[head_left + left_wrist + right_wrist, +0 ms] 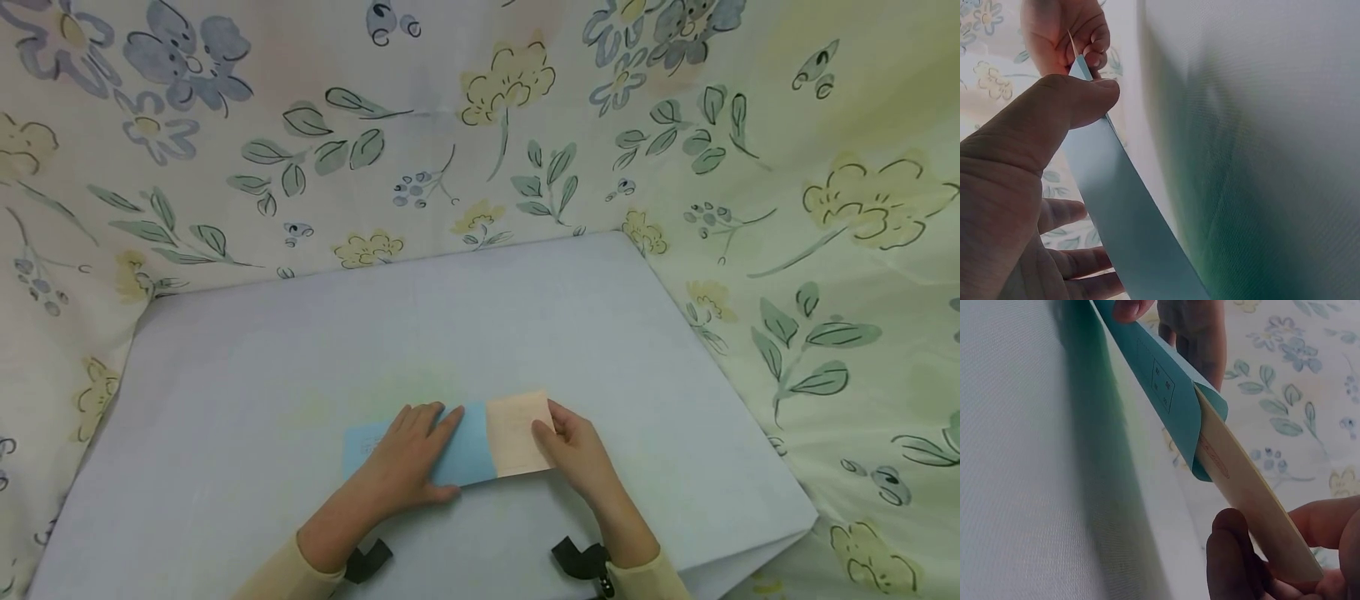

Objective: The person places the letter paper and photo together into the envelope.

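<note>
A light-blue paper envelope [472, 454] is held low over the table, its long side running left to right. From its right-hand open end sticks a cream paper bundle [519, 437], with faint red print in the right wrist view. My left hand [405, 462] grips the envelope, thumb on the near side and fingers spread across the far side. My right hand [581, 454] pinches the outer end of the bundle between thumb and fingers. A small printed box [1163, 385] shows on the envelope. How much of the bundle lies inside is hidden.
The table [420, 325] wears a pale, plain cover. Floral cloth [435, 125] hangs behind it and along both sides. A black strap piece [367, 560] sits by the left wrist, another [579, 558] by the right.
</note>
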### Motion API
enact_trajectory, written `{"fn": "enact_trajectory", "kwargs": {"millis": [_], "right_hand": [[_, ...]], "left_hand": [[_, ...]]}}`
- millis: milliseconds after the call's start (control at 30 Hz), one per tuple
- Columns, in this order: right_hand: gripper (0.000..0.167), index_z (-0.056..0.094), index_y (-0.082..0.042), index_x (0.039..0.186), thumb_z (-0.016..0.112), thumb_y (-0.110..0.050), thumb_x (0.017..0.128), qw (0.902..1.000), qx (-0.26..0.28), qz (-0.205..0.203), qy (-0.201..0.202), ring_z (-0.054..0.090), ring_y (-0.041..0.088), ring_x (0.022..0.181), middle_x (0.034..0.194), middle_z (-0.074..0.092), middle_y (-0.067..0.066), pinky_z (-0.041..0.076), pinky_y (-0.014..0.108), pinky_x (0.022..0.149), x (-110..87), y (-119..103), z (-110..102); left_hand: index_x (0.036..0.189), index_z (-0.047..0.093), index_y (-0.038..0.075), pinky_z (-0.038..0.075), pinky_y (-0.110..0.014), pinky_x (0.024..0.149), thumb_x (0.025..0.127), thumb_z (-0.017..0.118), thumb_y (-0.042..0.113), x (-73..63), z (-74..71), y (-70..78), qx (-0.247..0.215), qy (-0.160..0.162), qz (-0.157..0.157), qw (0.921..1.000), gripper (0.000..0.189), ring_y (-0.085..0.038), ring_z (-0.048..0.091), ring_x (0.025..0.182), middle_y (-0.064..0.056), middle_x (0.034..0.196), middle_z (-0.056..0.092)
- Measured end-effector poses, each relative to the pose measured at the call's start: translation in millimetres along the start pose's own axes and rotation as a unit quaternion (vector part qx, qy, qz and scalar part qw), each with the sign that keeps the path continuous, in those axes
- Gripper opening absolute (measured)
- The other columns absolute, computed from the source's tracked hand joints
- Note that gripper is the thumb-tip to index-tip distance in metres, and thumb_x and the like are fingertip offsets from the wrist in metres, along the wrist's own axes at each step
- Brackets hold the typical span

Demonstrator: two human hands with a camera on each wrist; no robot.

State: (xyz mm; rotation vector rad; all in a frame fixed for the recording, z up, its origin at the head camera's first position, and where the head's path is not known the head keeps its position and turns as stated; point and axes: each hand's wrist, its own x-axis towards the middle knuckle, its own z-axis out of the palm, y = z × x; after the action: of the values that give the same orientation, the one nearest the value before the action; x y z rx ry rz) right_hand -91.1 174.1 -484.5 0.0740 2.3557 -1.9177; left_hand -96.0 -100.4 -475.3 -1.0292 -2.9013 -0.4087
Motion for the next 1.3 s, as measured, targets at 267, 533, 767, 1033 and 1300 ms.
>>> {"fn": "enact_trajectory", "kwargs": {"millis": [267, 533, 767, 1033, 1300], "right_hand": [[0.048, 0.049, 0.010, 0.146, 0.059, -0.005, 0.102, 0.9999, -0.007, 0.008, -0.004, 0.073, 0.025, 0.091, 0.122, 0.069, 0.024, 0.060, 0.032, 0.071, 1.1, 1.2, -0.7], [0.049, 0.047, 0.010, 0.147, 0.059, -0.003, 0.102, 0.9997, 0.017, 0.006, -0.016, 0.074, 0.026, 0.085, 0.116, 0.071, 0.023, 0.060, 0.033, 0.066, 0.1, -0.8, -1.5], [0.052, 0.041, 0.010, 0.151, 0.057, -0.006, 0.104, 0.9971, 0.030, 0.010, -0.070, 0.073, 0.028, 0.095, 0.124, 0.067, 0.026, 0.060, 0.031, 0.072, 0.5, -1.5, -4.1], [0.058, 0.035, 0.010, 0.154, 0.058, -0.013, 0.105, 0.9926, 0.020, -0.012, -0.119, 0.071, 0.029, 0.100, 0.138, 0.057, 0.031, 0.059, 0.031, 0.078, -0.2, 1.2, -4.1], [0.059, 0.035, 0.006, 0.156, 0.058, -0.009, 0.104, 0.9908, -0.001, -0.017, -0.134, 0.069, 0.024, 0.099, 0.147, 0.050, 0.026, 0.058, 0.029, 0.077, -1.2, 3.5, 0.3]], "left_hand": [[0.152, 0.045, 0.002, 0.036, -0.063, 0.110, 0.071, 0.089, 0.055, -0.6, 0.5, -0.1, 0.001, 0.001, 0.003, 1.0000, 0.106, -0.041, 0.048, 0.131, -0.024, 0.141, 0.050], [0.153, 0.044, 0.002, 0.037, -0.063, 0.109, 0.071, 0.088, 0.057, -0.8, 1.5, -0.5, 0.003, 0.005, 0.006, 1.0000, 0.107, -0.041, 0.048, 0.130, -0.023, 0.140, 0.050], [0.154, 0.043, 0.003, 0.037, -0.063, 0.109, 0.073, 0.087, 0.056, -0.2, 0.6, -0.2, 0.003, 0.005, 0.016, 0.9999, 0.107, -0.041, 0.048, 0.131, -0.024, 0.140, 0.049], [0.153, 0.043, 0.003, 0.037, -0.062, 0.109, 0.072, 0.088, 0.056, 0.5, 0.6, 1.2, 0.005, 0.011, 0.021, 0.9997, 0.107, -0.040, 0.049, 0.130, -0.023, 0.139, 0.050], [0.153, 0.044, 0.003, 0.037, -0.062, 0.110, 0.071, 0.089, 0.056, 1.0, 1.2, 2.2, 0.003, 0.009, 0.018, 0.9998, 0.108, -0.040, 0.049, 0.129, -0.022, 0.139, 0.050]]}}
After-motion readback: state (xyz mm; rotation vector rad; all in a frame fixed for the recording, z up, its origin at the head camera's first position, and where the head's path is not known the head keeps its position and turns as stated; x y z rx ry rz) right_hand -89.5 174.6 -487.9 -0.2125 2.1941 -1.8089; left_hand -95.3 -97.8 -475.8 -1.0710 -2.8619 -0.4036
